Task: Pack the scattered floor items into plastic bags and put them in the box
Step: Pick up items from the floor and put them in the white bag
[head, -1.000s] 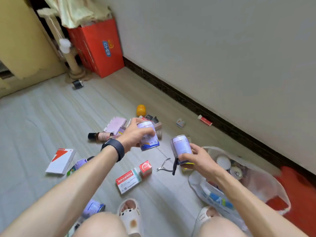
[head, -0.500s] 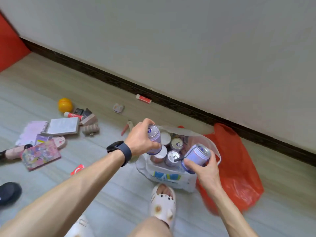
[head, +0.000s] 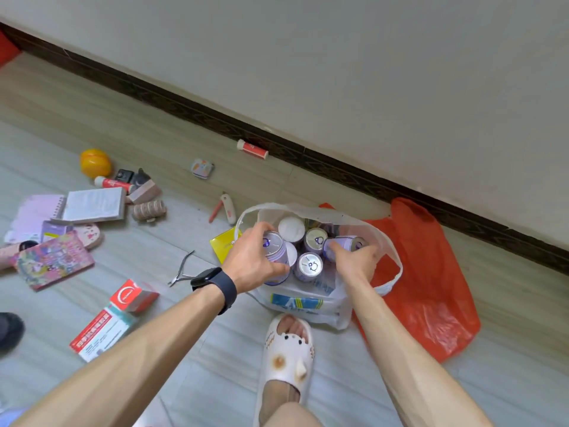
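White bag (head: 308, 306), on floor (head: 228, 380): several cans inside. Left hand (head: 252, 265), grip round upright can (head: 275, 249) at bag mouth. Right hand (head: 357, 261), grip round tilted can (head: 345, 243) over bag. Unpacked: notebooks (head: 92, 204), medicine box (head: 101, 334), orange ball (head: 95, 163). Box unseen.

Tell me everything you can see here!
white bag: one, white, open, mid-floor
cans: four, purple with silver tops; two stand in the white bag, two held at its mouth
red bag: one, red, right of the white bag
ball: one, orange, far left
tube: one, red and white, by the skirting
nippers: one, silver, left of the white bag
medicine boxes: two, red and white, lower left
books: several, mixed colours, far left
slipper: one, white, below the white bag
left hand: grips one can
right hand: grips another can
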Demonstrator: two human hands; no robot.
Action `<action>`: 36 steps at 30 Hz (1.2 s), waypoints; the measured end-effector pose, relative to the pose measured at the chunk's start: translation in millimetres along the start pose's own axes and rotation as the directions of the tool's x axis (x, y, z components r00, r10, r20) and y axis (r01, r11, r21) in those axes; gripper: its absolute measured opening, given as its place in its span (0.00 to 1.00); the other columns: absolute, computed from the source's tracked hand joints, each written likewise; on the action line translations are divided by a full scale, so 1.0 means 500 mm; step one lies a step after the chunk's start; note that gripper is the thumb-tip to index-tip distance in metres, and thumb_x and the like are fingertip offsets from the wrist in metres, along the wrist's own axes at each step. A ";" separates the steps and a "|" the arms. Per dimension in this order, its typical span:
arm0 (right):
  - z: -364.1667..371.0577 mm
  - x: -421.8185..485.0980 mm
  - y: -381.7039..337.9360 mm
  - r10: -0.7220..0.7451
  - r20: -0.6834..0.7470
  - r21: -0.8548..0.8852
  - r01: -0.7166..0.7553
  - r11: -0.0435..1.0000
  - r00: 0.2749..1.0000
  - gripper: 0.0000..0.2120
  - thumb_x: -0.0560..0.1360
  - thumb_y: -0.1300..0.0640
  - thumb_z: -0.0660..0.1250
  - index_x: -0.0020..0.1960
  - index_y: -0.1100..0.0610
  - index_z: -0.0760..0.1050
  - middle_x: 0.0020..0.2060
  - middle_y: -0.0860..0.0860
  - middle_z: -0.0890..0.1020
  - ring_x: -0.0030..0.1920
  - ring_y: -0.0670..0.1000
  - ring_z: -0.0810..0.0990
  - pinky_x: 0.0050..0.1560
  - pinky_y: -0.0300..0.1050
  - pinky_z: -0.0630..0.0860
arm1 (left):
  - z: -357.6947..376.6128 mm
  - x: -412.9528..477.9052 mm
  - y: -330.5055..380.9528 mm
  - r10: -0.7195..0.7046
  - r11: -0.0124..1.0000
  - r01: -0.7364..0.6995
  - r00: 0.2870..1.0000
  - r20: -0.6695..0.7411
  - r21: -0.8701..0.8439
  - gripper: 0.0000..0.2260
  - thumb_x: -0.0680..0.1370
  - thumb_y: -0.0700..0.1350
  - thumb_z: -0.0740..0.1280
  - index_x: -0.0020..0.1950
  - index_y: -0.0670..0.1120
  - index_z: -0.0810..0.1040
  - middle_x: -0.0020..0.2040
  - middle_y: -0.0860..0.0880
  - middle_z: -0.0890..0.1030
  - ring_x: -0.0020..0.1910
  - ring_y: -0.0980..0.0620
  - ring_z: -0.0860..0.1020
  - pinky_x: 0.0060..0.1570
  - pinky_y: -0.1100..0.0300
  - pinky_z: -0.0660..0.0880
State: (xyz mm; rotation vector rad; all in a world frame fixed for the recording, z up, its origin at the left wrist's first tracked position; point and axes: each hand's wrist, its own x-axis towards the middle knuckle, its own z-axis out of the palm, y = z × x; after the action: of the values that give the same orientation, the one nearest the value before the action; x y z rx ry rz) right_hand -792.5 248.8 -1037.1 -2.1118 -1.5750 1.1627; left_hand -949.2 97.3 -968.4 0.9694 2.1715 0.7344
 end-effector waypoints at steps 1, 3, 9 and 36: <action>0.012 0.008 -0.001 0.040 -0.001 0.043 -0.040 0.998 0.999 0.43 0.68 0.45 0.77 0.71 0.63 0.61 0.67 0.60 0.74 0.64 0.62 0.76 0.63 0.52 0.72 | -0.004 0.000 -0.004 -0.012 1.000 0.012 1.000 -0.003 -0.002 0.33 0.64 0.50 0.80 0.65 0.47 0.70 0.58 0.49 0.76 0.54 0.50 0.76 0.54 0.55 0.74; 0.028 0.026 -0.001 0.122 0.015 0.218 -0.123 0.968 0.992 0.43 0.67 0.48 0.78 0.73 0.62 0.61 0.66 0.59 0.74 0.62 0.60 0.77 0.61 0.51 0.76 | -0.010 0.003 -0.009 -0.024 1.000 0.024 1.000 -0.007 0.006 0.33 0.65 0.49 0.80 0.65 0.46 0.69 0.58 0.48 0.76 0.54 0.49 0.76 0.55 0.54 0.74; 0.039 0.033 0.032 0.377 0.116 0.619 -0.364 0.696 0.919 0.29 0.71 0.60 0.76 0.66 0.63 0.65 0.62 0.57 0.75 0.54 0.56 0.79 0.45 0.47 0.81 | -0.005 0.019 -0.013 -0.049 0.999 0.049 0.999 0.009 0.012 0.35 0.64 0.49 0.80 0.67 0.46 0.69 0.59 0.48 0.77 0.55 0.48 0.76 0.56 0.52 0.75; -0.094 -0.110 -0.028 -0.280 0.731 0.259 0.127 0.957 0.622 0.22 0.74 0.55 0.75 0.66 0.55 0.76 0.55 0.53 0.85 0.54 0.53 0.85 0.50 0.44 0.82 | 0.078 0.006 0.043 0.101 0.995 -0.093 0.974 0.202 -0.045 0.51 0.62 0.43 0.76 0.77 0.56 0.49 0.45 0.45 0.82 0.38 0.47 0.81 0.39 0.50 0.79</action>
State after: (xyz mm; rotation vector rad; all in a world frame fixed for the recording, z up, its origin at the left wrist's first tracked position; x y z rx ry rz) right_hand -773.0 216.5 -973.9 -1.2863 -1.8418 2.1921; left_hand -912.9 120.4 -979.2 1.0893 1.9388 0.6845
